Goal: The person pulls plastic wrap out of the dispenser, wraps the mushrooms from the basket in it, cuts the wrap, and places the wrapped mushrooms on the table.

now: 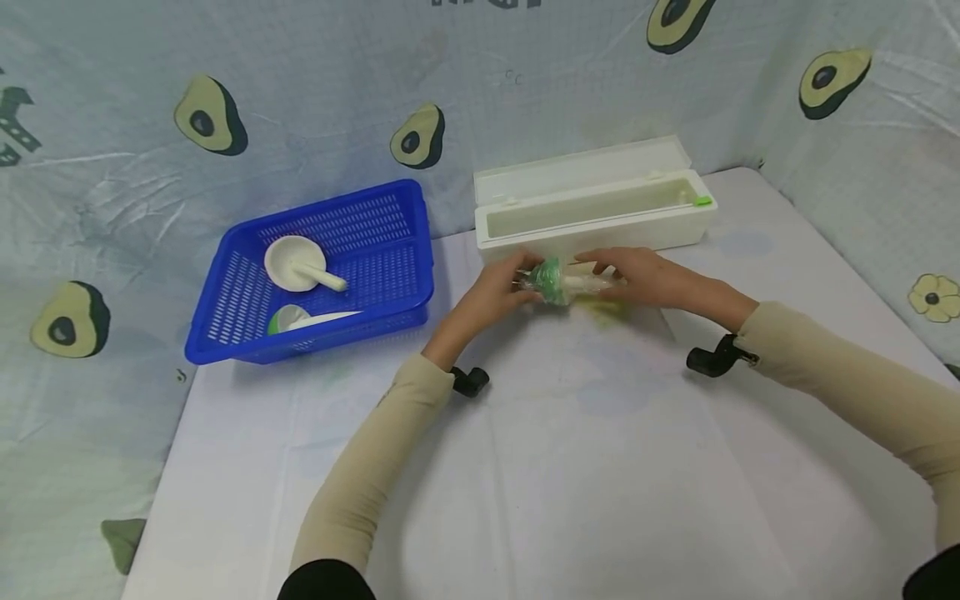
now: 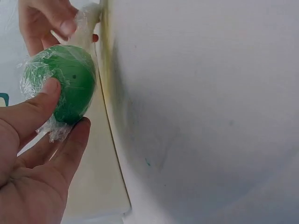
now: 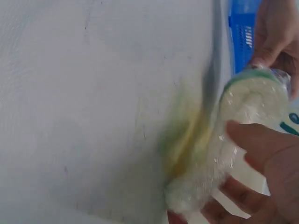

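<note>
A ladle (image 1: 553,282) with a round green-backed bowl and a pale handle is wrapped in clear cling film. My left hand (image 1: 497,290) grips the bowl end, the thumb (image 2: 49,88) pressing the green back and the fingers beneath. At the handle end, my right hand (image 1: 637,277) has its fingers curled about the wrapped handle (image 3: 201,182). The film is bunched and crinkled around the bowl. Just behind both hands stands a long white box (image 1: 600,233), its lid raised, with a green slider (image 1: 702,201) at its right end.
To the left, a blue plastic basket (image 1: 423,275) holds a white ladle (image 1: 294,263) and another ladle with a green edge (image 1: 288,318). A white cloth (image 1: 570,467) covers the table, and an avocado-print sheet (image 1: 315,75) hangs behind it.
</note>
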Demonstrator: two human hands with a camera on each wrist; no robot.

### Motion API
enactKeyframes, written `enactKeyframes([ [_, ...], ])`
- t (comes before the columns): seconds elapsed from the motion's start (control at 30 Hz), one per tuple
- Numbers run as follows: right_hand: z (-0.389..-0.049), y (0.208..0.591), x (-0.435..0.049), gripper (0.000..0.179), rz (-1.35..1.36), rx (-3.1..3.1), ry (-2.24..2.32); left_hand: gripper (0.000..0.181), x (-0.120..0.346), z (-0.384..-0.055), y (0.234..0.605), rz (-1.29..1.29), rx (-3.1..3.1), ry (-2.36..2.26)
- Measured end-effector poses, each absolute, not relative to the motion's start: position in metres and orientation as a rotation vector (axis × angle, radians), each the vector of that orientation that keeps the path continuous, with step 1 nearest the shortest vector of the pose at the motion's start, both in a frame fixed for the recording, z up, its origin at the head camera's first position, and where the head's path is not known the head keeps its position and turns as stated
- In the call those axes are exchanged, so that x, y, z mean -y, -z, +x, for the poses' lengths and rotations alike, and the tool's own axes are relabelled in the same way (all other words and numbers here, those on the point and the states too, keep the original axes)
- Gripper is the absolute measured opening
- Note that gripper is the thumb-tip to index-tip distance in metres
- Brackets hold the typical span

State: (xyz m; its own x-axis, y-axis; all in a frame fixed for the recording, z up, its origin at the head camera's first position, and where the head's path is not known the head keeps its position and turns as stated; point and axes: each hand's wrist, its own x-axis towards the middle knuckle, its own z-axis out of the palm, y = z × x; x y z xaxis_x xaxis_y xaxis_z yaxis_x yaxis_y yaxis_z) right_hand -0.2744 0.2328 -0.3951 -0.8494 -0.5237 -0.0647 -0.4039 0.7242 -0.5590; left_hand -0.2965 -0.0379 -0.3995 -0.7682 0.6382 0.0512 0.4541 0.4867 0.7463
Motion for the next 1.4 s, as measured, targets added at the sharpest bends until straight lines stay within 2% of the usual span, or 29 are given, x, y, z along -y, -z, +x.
enactKeyframes([
  [0.07,-0.273,0.393,-0.239,0.056,-0.681,-2.693,0.79,0.052,0.039,-0.296,0.4,0.921,-2.515,-1.109],
  [0.2,-0.27,0.394,-0.254,0.045,-0.571,-2.696,0.763,0.057,0.038,-0.293,0.403,0.895,-2.567,-0.954],
  [0.43,-0.265,0.396,-0.261,0.03,-0.634,-2.712,0.842,0.063,0.038,-0.28,0.398,0.746,-2.624,-1.057],
  [0.6,-0.263,0.401,-0.266,0.02,-0.683,-2.796,0.859,0.054,0.034,-0.275,0.398,0.742,-2.629,-1.136],
  [0.9,-0.256,0.398,-0.28,0.025,-0.695,-2.924,0.902,0.045,0.026,-0.27,0.405,0.813,-2.632,-1.369],
  [1.4,-0.247,0.386,-0.323,0.026,-0.773,-3.119,0.911,0.047,-0.013,-0.267,0.398,0.98,-2.644,-1.426],
])
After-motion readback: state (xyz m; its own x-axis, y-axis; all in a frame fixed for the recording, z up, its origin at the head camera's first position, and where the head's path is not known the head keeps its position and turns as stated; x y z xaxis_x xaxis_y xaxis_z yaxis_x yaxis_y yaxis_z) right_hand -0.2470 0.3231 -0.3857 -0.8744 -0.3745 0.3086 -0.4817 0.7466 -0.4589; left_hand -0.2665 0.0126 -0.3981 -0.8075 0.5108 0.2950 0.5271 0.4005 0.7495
